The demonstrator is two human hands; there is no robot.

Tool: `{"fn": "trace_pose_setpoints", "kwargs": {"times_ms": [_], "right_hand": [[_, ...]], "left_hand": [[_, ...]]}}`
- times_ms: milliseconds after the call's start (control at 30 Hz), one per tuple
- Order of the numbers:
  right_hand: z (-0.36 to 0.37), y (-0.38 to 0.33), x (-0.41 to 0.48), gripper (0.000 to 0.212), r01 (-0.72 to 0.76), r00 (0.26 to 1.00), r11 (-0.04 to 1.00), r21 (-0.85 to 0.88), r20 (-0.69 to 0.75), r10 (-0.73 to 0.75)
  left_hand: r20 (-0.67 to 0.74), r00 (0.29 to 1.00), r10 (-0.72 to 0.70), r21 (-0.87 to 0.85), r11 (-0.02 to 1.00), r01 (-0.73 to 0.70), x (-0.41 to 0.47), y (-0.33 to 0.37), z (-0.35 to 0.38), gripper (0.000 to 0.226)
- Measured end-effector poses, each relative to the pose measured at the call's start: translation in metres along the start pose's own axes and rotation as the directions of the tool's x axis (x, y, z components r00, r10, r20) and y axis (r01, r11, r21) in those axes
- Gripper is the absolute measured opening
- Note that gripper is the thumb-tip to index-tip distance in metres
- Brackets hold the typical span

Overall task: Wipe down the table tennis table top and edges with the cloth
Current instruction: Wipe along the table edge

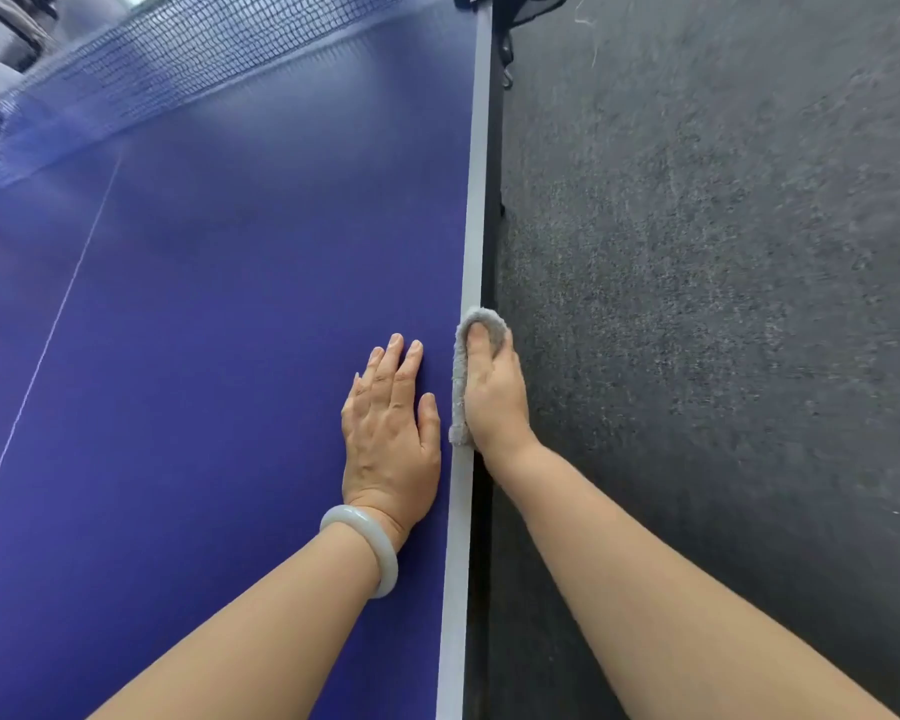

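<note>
Right hand (494, 392) grips the grey cloth (461, 366) against the table (230, 304) edge — left hand (391, 433) flat, fingers (396, 366) straight.

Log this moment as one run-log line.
stage: edge wipe | right hand: grips grey terry cloth on white edge of blue table tennis table | left hand: flat on tabletop

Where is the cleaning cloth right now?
In the head view, the grey cloth sits just right of centre, folded over the table's white side edge and gripped by the right hand, beside the flat left hand.
</note>
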State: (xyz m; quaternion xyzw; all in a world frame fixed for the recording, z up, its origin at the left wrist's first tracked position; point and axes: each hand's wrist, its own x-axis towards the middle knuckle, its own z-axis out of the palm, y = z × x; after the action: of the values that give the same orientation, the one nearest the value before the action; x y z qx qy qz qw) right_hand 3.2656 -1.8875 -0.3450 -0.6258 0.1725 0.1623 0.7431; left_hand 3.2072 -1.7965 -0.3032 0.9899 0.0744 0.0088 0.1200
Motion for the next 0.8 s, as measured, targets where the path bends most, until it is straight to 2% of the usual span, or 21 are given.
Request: {"fn": "trace_pose_setpoints", "kwargs": {"times_ms": [133, 200, 267, 400, 567, 800], "right_hand": [[-0.006, 0.036, -0.095, 0.089, -0.063, 0.998, 0.998, 0.025, 0.026, 0.062], [-0.005, 0.042, -0.105, 0.091, -0.096, 0.995, 0.995, 0.01, 0.012, 0.096], [-0.001, 0.032, -0.088, 0.085, -0.077, 0.997, 0.996, -0.055, -0.027, 0.076], [0.002, -0.007, -0.011, 0.052, -0.035, 0.997, 0.995, -0.089, -0.072, 0.029], [0.007, -0.052, 0.066, 0.06, -0.052, 0.994, 0.989, -0.142, -0.106, 0.037], [0.003, -0.052, 0.075, 0.06, -0.038, 0.996, 0.972, -0.23, -0.085, 0.019]], "left_hand": [[0.009, 1.0, 0.007, 0.002, 1.0, -0.007, 0.002, 0.003, -0.003, 0.052], [0.02, 1.0, 0.006, 0.009, 1.0, -0.006, 0.002, 0.003, -0.004, 0.052], [0.031, 0.999, -0.005, 0.023, 1.0, 0.004, 0.002, 0.002, -0.004, 0.053], [0.038, 0.999, -0.002, 0.023, 1.0, 0.001, 0.001, 0.003, -0.004, 0.053], [0.049, 0.999, -0.009, 0.06, 0.998, 0.006, -0.001, 0.004, -0.006, 0.053], [0.031, 0.999, 0.019, 0.179, 0.984, -0.024, 0.003, 0.01, -0.01, 0.057]]}}
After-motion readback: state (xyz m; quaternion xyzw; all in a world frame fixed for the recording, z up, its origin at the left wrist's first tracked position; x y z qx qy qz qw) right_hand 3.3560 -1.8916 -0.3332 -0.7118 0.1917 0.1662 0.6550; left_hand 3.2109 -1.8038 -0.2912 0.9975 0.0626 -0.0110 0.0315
